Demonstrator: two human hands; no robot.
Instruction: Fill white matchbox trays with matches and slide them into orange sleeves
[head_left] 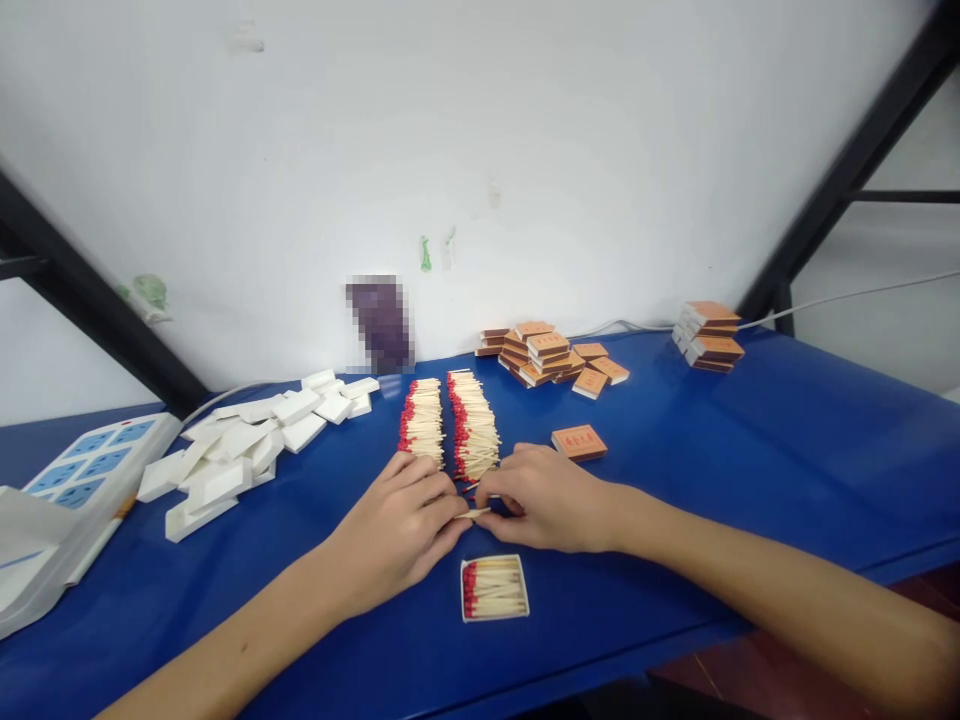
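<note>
Two long piles of red-headed matches, the left pile (425,420) and the right pile (476,425), lie side by side on the blue table. At their near end my left hand (412,515) pinches some matches (472,514) between thumb and fingers. From the right, my right hand (547,500) has its thumb and fingers closed at the other end of those matches. Just in front of both hands sits an open white tray (528,590) filled with matches, heads to the left. Behind my right hand lies one orange matchbox (579,442).
White empty trays (240,440) are heaped at the left, beside a white case with blue panels (97,465). Orange matchboxes (547,350) are piled at the back, with another stack (709,335) farther right. The white wall (600,150) rises behind the blue table (712,450).
</note>
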